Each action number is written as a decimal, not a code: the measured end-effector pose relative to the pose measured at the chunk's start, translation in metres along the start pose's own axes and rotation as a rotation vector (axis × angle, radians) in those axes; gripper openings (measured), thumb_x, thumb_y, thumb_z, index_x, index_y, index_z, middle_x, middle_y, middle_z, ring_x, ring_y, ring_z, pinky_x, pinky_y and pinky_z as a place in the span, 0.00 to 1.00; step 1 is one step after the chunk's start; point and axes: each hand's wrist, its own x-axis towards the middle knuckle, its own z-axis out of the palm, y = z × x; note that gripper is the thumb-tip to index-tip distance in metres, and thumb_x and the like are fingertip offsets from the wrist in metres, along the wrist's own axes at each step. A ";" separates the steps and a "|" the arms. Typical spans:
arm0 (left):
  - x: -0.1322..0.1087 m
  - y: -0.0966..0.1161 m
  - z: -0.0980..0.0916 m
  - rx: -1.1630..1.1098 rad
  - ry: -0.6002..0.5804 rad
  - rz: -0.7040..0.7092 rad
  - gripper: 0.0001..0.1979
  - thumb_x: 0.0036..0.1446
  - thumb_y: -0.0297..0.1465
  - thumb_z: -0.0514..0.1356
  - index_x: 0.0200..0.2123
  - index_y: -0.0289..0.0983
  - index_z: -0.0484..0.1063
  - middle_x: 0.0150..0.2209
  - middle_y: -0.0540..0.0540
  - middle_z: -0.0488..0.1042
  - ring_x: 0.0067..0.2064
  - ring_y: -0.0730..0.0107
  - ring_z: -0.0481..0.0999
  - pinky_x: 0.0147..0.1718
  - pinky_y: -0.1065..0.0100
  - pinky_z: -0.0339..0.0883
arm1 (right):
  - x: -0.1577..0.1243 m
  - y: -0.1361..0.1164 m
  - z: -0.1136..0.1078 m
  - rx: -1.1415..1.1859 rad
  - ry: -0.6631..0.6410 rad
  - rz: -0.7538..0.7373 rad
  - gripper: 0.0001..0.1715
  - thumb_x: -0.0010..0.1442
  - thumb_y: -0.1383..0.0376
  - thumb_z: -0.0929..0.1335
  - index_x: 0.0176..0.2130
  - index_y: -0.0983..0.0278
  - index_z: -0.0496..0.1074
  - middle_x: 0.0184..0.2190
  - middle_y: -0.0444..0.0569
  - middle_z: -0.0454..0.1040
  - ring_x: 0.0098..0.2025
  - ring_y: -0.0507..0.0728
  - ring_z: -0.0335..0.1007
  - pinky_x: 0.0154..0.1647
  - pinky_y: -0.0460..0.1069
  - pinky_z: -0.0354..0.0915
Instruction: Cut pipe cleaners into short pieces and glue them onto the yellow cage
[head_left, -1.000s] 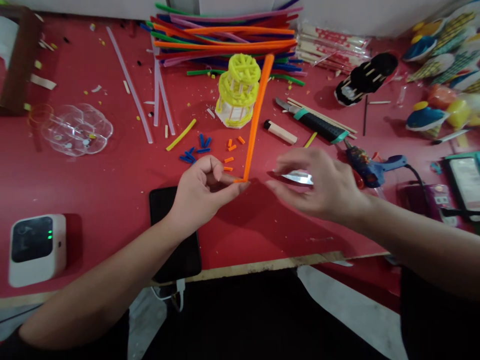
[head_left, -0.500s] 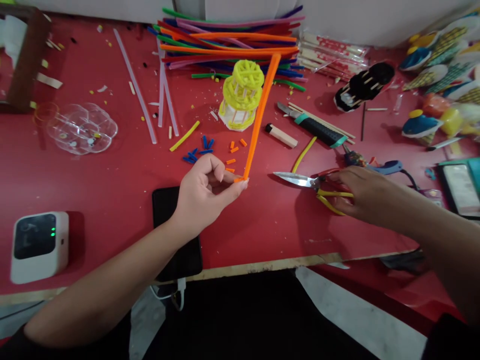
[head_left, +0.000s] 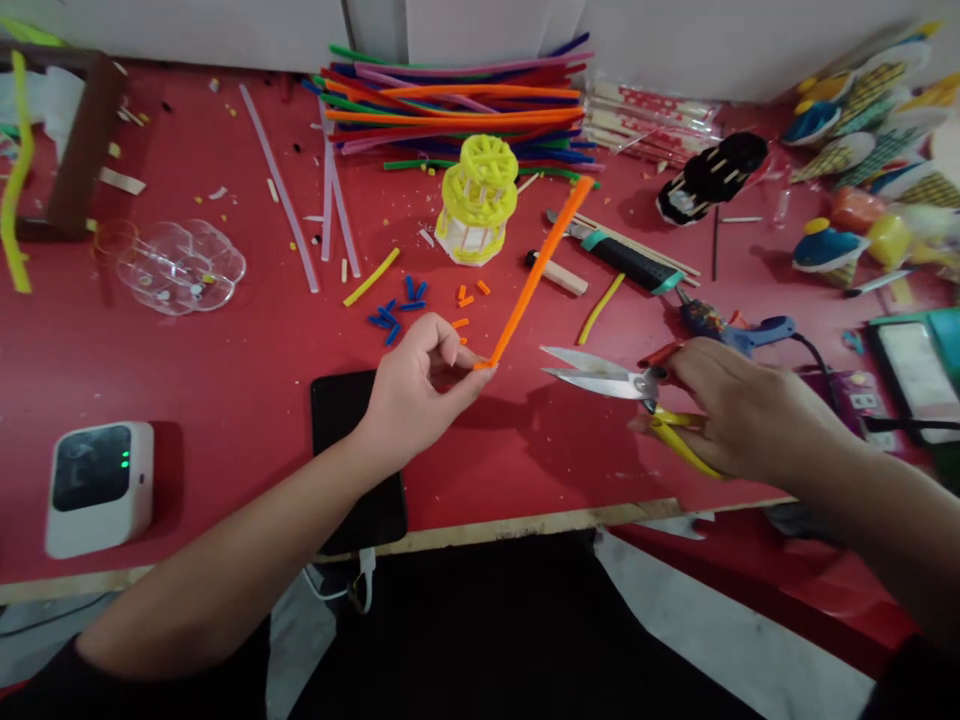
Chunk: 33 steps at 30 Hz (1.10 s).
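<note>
My left hand (head_left: 420, 390) pinches the near end of a long orange pipe cleaner (head_left: 538, 270), which slants up and to the right over the red table (head_left: 225, 400). My right hand (head_left: 742, 410) grips the red and yellow handles of a pair of scissors (head_left: 600, 375); the blades are slightly apart and point left toward the orange end, a short gap away. A small yellow tower model (head_left: 478, 200) stands behind, with short blue and orange cut pieces (head_left: 397, 310) lying in front of it.
A pile of coloured pipe cleaners (head_left: 457, 100) lies at the back. A utility knife (head_left: 622, 258), a glue gun (head_left: 731, 325), a black phone (head_left: 352, 450), a white device (head_left: 97, 485), a clear flower-shaped tray (head_left: 184, 265) and toys (head_left: 847, 240) at the right surround the hands.
My right hand reached right, took hold of the scissors and lifted them toward the orange pipe cleaner. The pipe cleaner's far end has tilted lower and to the right.
</note>
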 end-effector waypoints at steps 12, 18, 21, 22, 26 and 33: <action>0.002 0.000 -0.003 -0.084 -0.143 -0.045 0.18 0.53 0.28 0.65 0.30 0.43 0.54 0.31 0.52 0.77 0.37 0.69 0.83 0.32 0.70 0.75 | 0.015 -0.010 0.010 0.037 -0.053 -0.137 0.31 0.74 0.47 0.50 0.31 0.62 0.63 0.23 0.47 0.69 0.20 0.56 0.71 0.20 0.48 0.60; 0.002 0.002 -0.005 -0.106 -0.190 -0.052 0.17 0.54 0.25 0.64 0.30 0.42 0.55 0.31 0.52 0.76 0.38 0.71 0.82 0.31 0.73 0.72 | 0.016 -0.008 0.012 0.138 -0.085 -0.103 0.30 0.72 0.44 0.54 0.31 0.61 0.65 0.23 0.47 0.70 0.20 0.56 0.70 0.20 0.48 0.58; 0.002 0.002 -0.005 -0.100 -0.197 -0.046 0.17 0.55 0.24 0.65 0.30 0.41 0.55 0.32 0.52 0.76 0.37 0.73 0.81 0.31 0.73 0.70 | 0.016 -0.006 0.013 0.187 -0.108 -0.096 0.33 0.72 0.42 0.52 0.31 0.61 0.66 0.22 0.47 0.69 0.21 0.56 0.70 0.20 0.48 0.57; 0.002 0.002 -0.006 -0.100 -0.199 -0.046 0.18 0.55 0.24 0.65 0.30 0.41 0.55 0.32 0.53 0.76 0.37 0.74 0.81 0.31 0.74 0.70 | 0.016 -0.005 0.014 0.207 -0.124 -0.090 0.34 0.71 0.41 0.52 0.31 0.61 0.66 0.22 0.47 0.69 0.21 0.56 0.69 0.20 0.48 0.56; 0.003 0.001 -0.007 -0.144 -0.232 -0.077 0.18 0.54 0.23 0.65 0.30 0.41 0.55 0.31 0.54 0.75 0.33 0.78 0.77 0.30 0.74 0.68 | 0.017 -0.003 0.017 0.315 -0.261 -0.021 0.38 0.67 0.35 0.52 0.30 0.60 0.66 0.22 0.47 0.69 0.21 0.56 0.68 0.22 0.49 0.56; 0.005 0.003 -0.007 -0.193 -0.267 -0.148 0.18 0.55 0.23 0.65 0.29 0.41 0.54 0.30 0.53 0.76 0.30 0.79 0.75 0.30 0.74 0.67 | 0.020 -0.006 0.017 0.404 -0.421 -0.027 0.35 0.69 0.38 0.54 0.26 0.59 0.63 0.19 0.44 0.64 0.21 0.55 0.63 0.25 0.49 0.52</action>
